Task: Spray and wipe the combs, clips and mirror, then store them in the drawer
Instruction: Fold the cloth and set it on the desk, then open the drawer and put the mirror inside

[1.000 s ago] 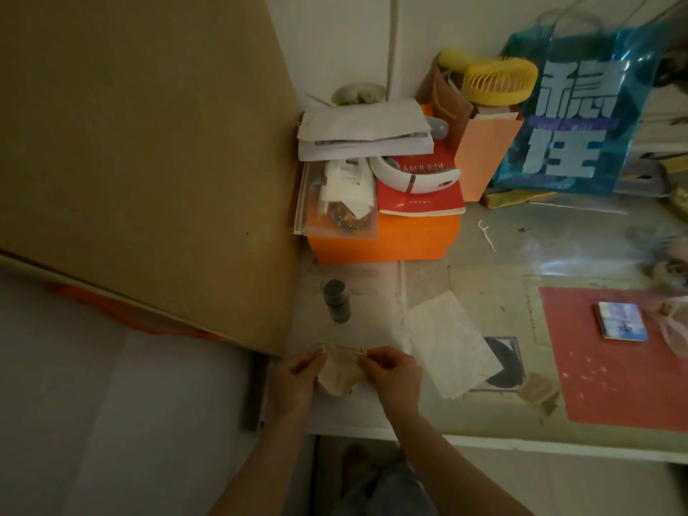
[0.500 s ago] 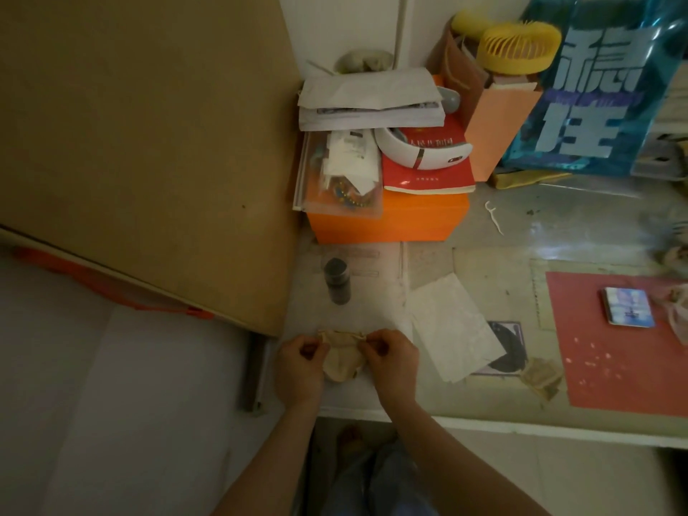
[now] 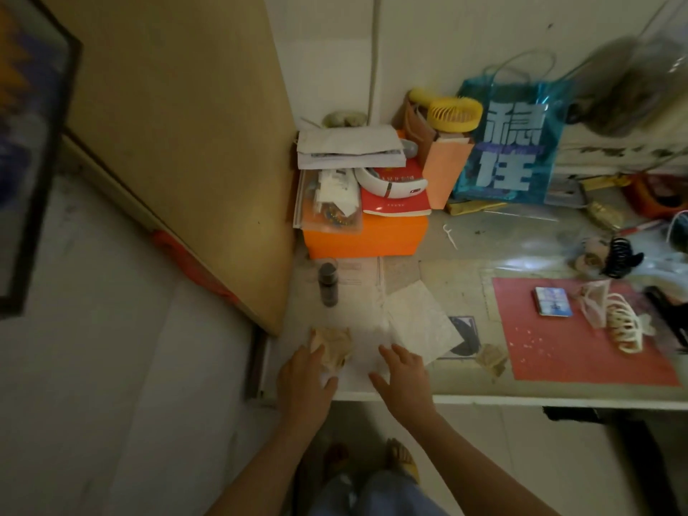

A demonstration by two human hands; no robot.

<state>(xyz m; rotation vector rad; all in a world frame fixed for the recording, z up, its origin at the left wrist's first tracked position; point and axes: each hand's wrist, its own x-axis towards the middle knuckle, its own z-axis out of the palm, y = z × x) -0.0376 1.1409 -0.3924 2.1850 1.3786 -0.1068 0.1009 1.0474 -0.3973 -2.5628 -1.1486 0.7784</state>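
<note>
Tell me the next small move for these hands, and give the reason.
Probably the right hand should reach for the dark spray bottle. That hand is open and holds nothing, the left hand already has the crumpled wipe, and the cream claw clip and black claw clip lie untouched on the desk.

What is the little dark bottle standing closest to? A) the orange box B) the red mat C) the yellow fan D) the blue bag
A: the little dark bottle stands upright on the desk just in front of the orange box, while the blue bag, red mat and yellow fan sit farther off to the right.
</note>
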